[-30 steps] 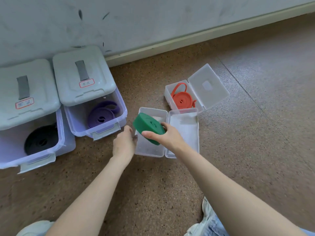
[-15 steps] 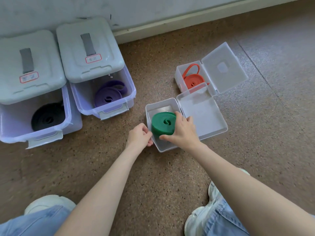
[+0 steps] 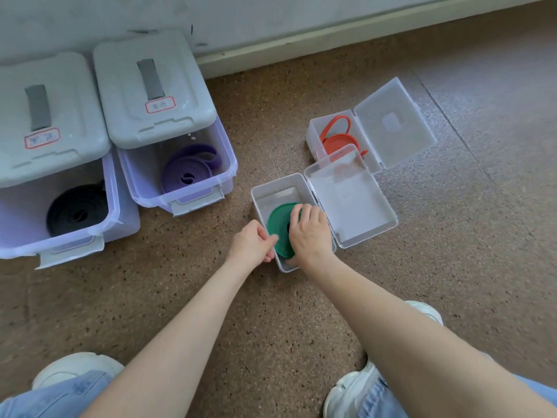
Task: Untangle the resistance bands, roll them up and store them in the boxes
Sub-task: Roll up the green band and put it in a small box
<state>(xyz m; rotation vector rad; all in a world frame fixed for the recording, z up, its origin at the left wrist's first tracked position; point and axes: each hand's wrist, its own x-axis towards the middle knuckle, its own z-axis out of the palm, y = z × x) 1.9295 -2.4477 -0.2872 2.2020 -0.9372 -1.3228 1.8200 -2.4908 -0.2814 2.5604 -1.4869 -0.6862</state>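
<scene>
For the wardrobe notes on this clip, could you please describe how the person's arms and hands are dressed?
Both forearms are bare to the frame edge: no sleeves, gloves, watch, rings or bracelets show on the left hand or right hand. Light blue jeans and white sneakers appear below.

1. My right hand [image 3: 310, 230] covers the right half of the green band [image 3: 278, 226] at mid-frame, so its coiled centre is hidden.
2. The red-bordered labels [image 3: 160, 105] on the two grey lids, upper left, are too small to read.
3. The large bin [image 3: 18, 236] with the black band [image 3: 77, 211] is cut off by the left edge.
4. My shoes and jeans run off the bottom edge.
</scene>
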